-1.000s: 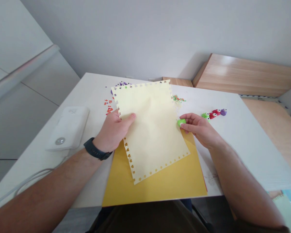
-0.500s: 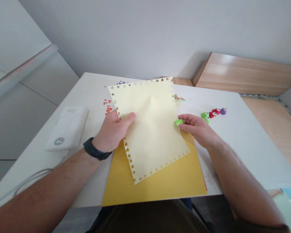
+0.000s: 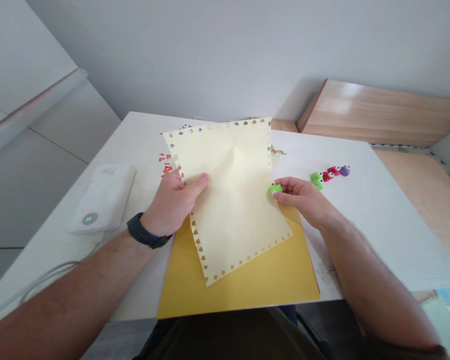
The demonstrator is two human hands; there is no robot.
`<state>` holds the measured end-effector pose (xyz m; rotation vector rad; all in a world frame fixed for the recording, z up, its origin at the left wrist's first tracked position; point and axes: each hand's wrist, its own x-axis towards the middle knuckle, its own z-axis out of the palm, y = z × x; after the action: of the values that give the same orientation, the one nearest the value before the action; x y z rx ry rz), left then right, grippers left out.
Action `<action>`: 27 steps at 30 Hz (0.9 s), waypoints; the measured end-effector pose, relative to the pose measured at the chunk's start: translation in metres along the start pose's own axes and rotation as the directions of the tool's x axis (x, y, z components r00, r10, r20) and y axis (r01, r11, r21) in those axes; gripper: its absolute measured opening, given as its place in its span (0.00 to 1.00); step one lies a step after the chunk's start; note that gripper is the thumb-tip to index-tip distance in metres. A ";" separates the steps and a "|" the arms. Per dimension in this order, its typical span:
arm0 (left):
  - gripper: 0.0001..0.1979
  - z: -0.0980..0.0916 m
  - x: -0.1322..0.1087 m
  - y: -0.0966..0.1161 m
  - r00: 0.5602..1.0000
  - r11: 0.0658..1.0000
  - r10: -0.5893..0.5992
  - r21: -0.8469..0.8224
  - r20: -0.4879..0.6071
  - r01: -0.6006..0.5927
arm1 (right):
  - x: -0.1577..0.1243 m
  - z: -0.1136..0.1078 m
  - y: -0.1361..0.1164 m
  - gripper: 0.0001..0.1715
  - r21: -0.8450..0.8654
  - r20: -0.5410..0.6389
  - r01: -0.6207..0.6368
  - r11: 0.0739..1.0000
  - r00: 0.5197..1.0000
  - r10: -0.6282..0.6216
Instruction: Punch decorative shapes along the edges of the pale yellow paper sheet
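A cream sheet of paper (image 3: 236,200), with small hearts, stars and flowers punched along its edges, is held up and slightly buckled. My left hand (image 3: 176,200) grips its left side, thumb on top and fingers behind. At the right edge, my right hand (image 3: 298,194) pinches a small green craft punch (image 3: 275,189) that sits over the paper's border. Part of the punch is hidden by my thumb and fingers. Beneath the sheet lies yellow paper (image 3: 240,295) on the white table.
Several green, red and purple punches (image 3: 330,174) stand in a group at right. Red paper cut-outs (image 3: 166,167) lie at left, green and orange ones (image 3: 278,151) behind the sheet. A white power bank (image 3: 104,197) with a cable (image 3: 48,272) rests on the white table (image 3: 390,215).
The upper part of the sheet has tilted very slightly, and the view has shifted a little. Both hands keep their hold in nearly the same places.
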<state>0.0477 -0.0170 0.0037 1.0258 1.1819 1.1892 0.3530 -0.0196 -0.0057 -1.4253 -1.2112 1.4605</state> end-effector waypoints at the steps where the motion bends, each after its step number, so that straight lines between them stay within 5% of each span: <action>1: 0.19 0.000 0.000 0.000 1.000 1.000 -0.007 0.006 -0.003 0.007 | 0.000 0.000 0.000 0.29 0.007 0.003 0.008 1.000 1.000 -0.008; 27: 0.20 0.002 -0.004 0.004 1.000 1.000 0.006 -0.008 0.031 -0.006 | 0.001 -0.001 0.004 0.26 -0.049 0.037 0.055 0.997 0.998 -0.053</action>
<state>0.0489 -0.0201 0.0084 1.0390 1.1498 1.1780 0.3543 -0.0196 -0.0096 -1.3938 -1.3075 1.4336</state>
